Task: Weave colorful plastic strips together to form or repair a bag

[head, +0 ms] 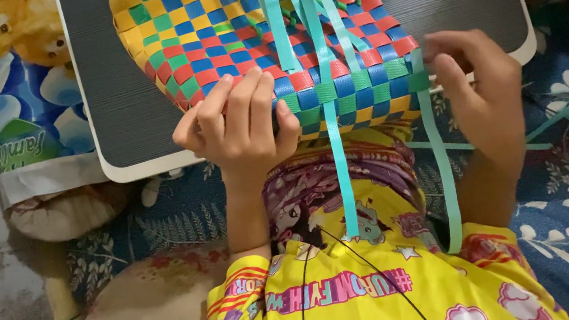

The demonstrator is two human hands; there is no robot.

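Yellow printed sleeves (359,295) nearest; both hands apart, left hand (240,118) clamping checkered woven basket (247,34), right hand (478,89) seemingly pinching teal strip (433,134).

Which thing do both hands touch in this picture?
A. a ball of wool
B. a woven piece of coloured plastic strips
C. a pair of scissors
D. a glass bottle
B: the left hand presses on the woven piece of yellow, blue, red and green strips, and the right hand pinches its edge beside a loose teal strip.
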